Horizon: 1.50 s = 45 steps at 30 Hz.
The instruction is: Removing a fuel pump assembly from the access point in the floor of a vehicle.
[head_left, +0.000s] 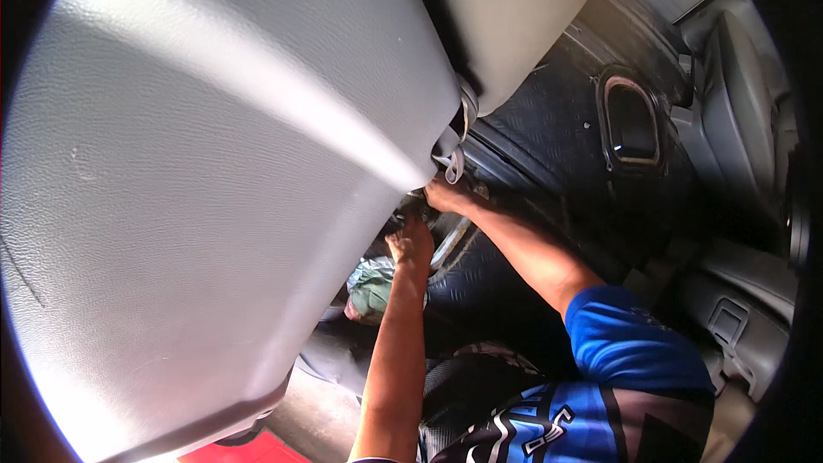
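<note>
A large grey car seat [197, 171] with a pebbled vinyl surface, tipped and seen from close by, fills the left and middle of the view. Beside its upper right edge is a second, lighter beige seat part [514, 17], and a grey webbing strap [454, 150] hangs looped in the gap between the two.

Both hands reach into the dark space under the seat's lower right edge, over the black ribbed floor mat [557, 120]. The left hand [411, 243] comes up on a bare forearm from the lower edge and is curled at the seat's underside, knuckles toward the camera; its fingers bend inward, but what they close on is hidden in shadow. The right hand [446, 195] sits just above it, right below the strap's end, at the seat's rim. Its fingers are tucked under the seat and cannot be made out. A pale metal bar [450, 244], seemingly part of the seat's frame, shows between the two hands.

Below the left hand a crumpled greenish cloth [373, 287] lies on the floor against the seat base. An oval opening [633, 124] with a worn rim is cut into the mat toward the upper right. The person's blue sleeve [626, 334] fills the lower right.
</note>
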Motion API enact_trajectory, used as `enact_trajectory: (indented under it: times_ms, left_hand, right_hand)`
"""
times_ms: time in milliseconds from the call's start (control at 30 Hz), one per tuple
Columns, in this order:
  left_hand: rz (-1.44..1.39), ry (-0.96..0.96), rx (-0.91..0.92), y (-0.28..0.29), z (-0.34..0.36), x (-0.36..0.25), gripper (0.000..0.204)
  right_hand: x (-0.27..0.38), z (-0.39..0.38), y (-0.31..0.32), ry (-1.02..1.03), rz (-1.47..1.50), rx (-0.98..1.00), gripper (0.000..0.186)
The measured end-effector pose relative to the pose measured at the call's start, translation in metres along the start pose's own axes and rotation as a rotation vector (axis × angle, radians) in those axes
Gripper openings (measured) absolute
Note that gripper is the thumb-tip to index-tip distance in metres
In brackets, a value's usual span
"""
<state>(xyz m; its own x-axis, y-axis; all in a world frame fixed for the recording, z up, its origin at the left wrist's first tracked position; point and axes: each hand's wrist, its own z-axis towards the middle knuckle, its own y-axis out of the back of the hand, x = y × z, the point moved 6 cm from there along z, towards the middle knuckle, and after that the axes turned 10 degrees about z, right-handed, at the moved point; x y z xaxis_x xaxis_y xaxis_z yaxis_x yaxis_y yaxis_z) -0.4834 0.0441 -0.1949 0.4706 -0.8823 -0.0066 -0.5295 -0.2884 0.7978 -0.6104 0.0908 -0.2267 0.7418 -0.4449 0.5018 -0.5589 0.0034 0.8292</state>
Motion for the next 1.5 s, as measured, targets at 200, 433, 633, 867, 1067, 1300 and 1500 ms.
enact_trajectory:
  times_ms: [200, 433, 633, 867, 1067, 1300, 1500]
  left_hand:
    - [0.002, -0.008, -0.136, 0.005, -0.006, 0.005, 0.063]
    - [-0.033, -0.02, -0.094, 0.014, -0.012, -0.001, 0.061]
    - [-0.036, -0.038, -0.146, 0.012, -0.007, 0.002, 0.062]
    - [-0.051, 0.0, -0.021, 0.01, -0.011, 0.003, 0.064]
    - [0.009, -0.023, -0.106, 0.016, -0.012, 0.002, 0.069]
    - [-0.115, -0.02, 0.022, 0.014, -0.014, 0.002, 0.063]
    - [-0.092, -0.055, -0.124, 0.02, -0.012, 0.001, 0.064]
  right_hand:
    - [-0.017, 0.004, -0.032, -0.237, 0.097, -0.022, 0.057]
    - [-0.008, -0.017, -0.014, -0.345, 0.422, -0.025, 0.053]
    - [-0.006, -0.021, -0.002, -0.384, 0.259, -0.14, 0.048]
    - [-0.013, 0.006, -0.042, -0.111, 0.256, -0.129, 0.049]
    - [-0.014, 0.002, -0.031, -0.148, 0.206, -0.223, 0.051]
    - [-0.012, -0.019, -0.008, -0.528, 0.585, 0.452, 0.055]
    - [0.001, -0.022, 0.011, -0.405, 0.409, 0.325, 0.071]
